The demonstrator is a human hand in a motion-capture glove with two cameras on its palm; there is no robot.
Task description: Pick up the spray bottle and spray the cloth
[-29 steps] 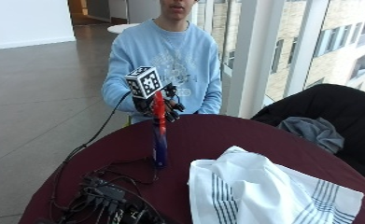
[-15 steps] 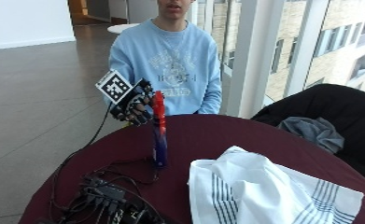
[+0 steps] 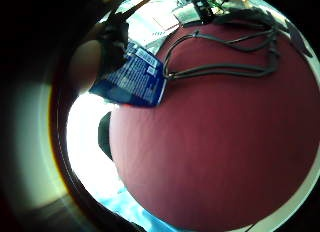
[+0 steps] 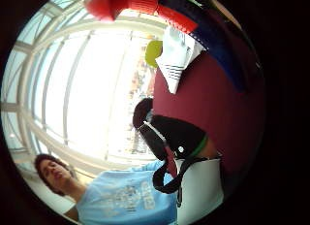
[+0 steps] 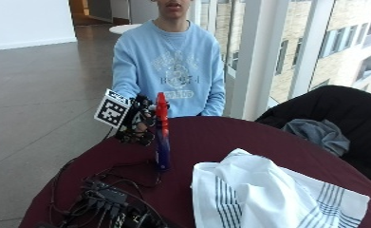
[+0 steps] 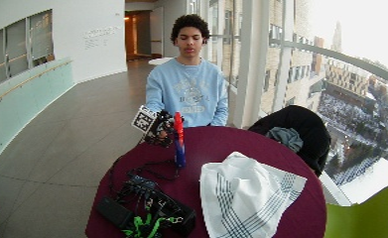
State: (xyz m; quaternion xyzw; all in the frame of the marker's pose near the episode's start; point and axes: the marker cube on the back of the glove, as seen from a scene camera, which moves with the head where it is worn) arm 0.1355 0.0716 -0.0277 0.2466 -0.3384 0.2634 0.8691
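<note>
- The spray bottle (image 5: 162, 137) — red head, blue body — stands upright on the round maroon table (image 5: 236, 137).
- The gloved right hand (image 5: 139, 124) hangs just beside its red top, at its 9 o'clock; fingers loosely curled, gripping nothing.
- The striped white cloth (image 5: 267, 194) lies heaped at the bottle's 4 o'clock — apart from it.

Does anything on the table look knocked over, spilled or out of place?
Nothing stands out. The blue spray bottle with the red top stands upright on the round maroon table, and the white striped cloth lies rumpled but dry-looking.
</note>
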